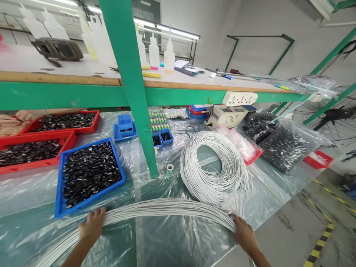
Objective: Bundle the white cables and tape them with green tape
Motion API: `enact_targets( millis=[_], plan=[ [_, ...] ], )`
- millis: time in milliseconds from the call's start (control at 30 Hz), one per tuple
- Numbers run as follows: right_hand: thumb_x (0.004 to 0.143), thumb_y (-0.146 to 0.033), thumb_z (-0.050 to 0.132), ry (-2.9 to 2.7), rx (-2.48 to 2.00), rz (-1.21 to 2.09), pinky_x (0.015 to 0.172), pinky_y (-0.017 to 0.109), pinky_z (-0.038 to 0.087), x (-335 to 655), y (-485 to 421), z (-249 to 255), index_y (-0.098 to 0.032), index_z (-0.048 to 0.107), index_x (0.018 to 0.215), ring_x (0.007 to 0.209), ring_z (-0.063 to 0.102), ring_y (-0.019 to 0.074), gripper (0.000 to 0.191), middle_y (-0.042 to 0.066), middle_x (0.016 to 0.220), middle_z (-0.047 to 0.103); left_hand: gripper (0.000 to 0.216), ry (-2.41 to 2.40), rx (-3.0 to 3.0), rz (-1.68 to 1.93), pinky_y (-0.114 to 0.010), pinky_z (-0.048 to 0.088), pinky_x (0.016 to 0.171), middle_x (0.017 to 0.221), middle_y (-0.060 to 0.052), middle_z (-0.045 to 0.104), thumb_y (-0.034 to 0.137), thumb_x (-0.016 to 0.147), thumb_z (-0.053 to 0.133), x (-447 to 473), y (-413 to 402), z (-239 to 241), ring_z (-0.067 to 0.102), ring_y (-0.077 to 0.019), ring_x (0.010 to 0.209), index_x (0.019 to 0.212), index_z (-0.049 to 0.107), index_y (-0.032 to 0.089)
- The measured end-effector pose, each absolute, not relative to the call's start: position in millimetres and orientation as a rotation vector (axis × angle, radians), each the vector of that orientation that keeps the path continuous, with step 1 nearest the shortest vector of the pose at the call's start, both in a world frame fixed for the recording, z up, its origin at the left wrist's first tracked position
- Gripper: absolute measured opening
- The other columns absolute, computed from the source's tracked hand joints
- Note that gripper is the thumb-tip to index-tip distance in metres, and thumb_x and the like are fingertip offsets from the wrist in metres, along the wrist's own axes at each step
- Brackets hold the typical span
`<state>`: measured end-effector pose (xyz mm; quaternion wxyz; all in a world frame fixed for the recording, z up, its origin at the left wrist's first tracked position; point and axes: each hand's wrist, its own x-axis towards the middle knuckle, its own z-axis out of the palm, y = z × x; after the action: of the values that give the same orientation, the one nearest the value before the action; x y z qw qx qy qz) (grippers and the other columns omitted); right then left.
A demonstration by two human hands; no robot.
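A long bundle of white cables arches across the plastic-covered table near its front edge. My left hand rests on the bundle at the left, fingers over the strands. My right hand presses on the bundle's right end at the table edge. Just behind lies a large coil of the same white cable. Whether either hand actually grips the strands is hard to tell; both lie flat on them.
A blue tray of small black parts sits left, with red trays behind. A green post stands mid-table, a tape roll at its foot. A white machine, bags of black parts and a fan are right.
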<state>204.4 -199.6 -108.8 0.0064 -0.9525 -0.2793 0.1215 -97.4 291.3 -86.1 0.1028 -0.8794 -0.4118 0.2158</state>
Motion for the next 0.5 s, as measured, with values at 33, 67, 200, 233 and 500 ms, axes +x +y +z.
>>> enact_targets(
  millis=[33, 67, 200, 233, 500],
  plan=[
    [0.063, -0.009, 0.044, -0.874, -2.965, 0.389, 0.083, 0.035, 0.042, 206.0, -203.2, -109.1, -0.022, 0.050, 0.118, 0.105, 0.054, 0.0237, 0.057, 0.005, 0.111, 0.061, 0.057, -1.203, -2.590, 0.628, -0.035, 0.046, 0.063, 0.119, -0.018, 0.054, -0.010, 0.078, 0.016, -98.4, 292.1, -87.4, 0.051, -0.0262, 0.105, 0.122, 0.047, 0.009],
    [0.062, -0.011, 0.046, -0.882, -2.947, 0.397, 0.083, 0.034, 0.043, 206.9, -207.4, -109.1, -0.024, 0.051, 0.116, 0.104, 0.055, 0.0227, 0.055, 0.004, 0.110, 0.061, 0.058, -1.188, -2.586, 0.618, -0.034, 0.046, 0.064, 0.119, -0.017, 0.055, -0.010, 0.078, 0.016, -99.6, 292.8, -88.7, 0.052, -0.0256, 0.105, 0.122, 0.047, 0.009],
    [0.063, -0.018, 0.049, -0.906, -2.907, 0.345, 0.091, 0.036, 0.039, 201.0, -229.9, -110.5, -0.026, 0.049, 0.120, 0.107, 0.053, 0.0227, 0.058, 0.002, 0.115, 0.060, 0.063, -1.121, -2.554, 0.577, -0.033, 0.046, 0.068, 0.122, -0.013, 0.056, -0.012, 0.075, 0.019, -104.3, 294.5, -93.7, 0.052, -0.0230, 0.106, 0.122, 0.050, 0.015],
    [0.064, -0.017, 0.048, -0.901, -2.910, 0.314, 0.092, 0.037, 0.038, 197.7, -236.0, -111.8, -0.025, 0.048, 0.121, 0.109, 0.052, 0.0233, 0.058, 0.004, 0.116, 0.059, 0.064, -1.116, -2.543, 0.575, -0.034, 0.046, 0.070, 0.123, -0.012, 0.056, -0.013, 0.074, 0.021, -105.3, 294.8, -94.4, 0.053, -0.0226, 0.106, 0.122, 0.050, 0.017],
    [0.065, -0.028, 0.051, -0.730, -2.847, 0.307, 0.096, 0.045, 0.033, 179.9, -266.2, -118.7, -0.024, 0.044, 0.124, 0.117, 0.045, 0.0279, 0.060, 0.009, 0.125, 0.053, 0.062, -1.123, -2.528, 0.523, -0.050, 0.042, 0.081, 0.126, -0.014, 0.054, -0.012, 0.070, 0.034, -96.7, 290.0, -84.1, 0.053, -0.0313, 0.109, 0.118, 0.056, 0.021]
  ],
)
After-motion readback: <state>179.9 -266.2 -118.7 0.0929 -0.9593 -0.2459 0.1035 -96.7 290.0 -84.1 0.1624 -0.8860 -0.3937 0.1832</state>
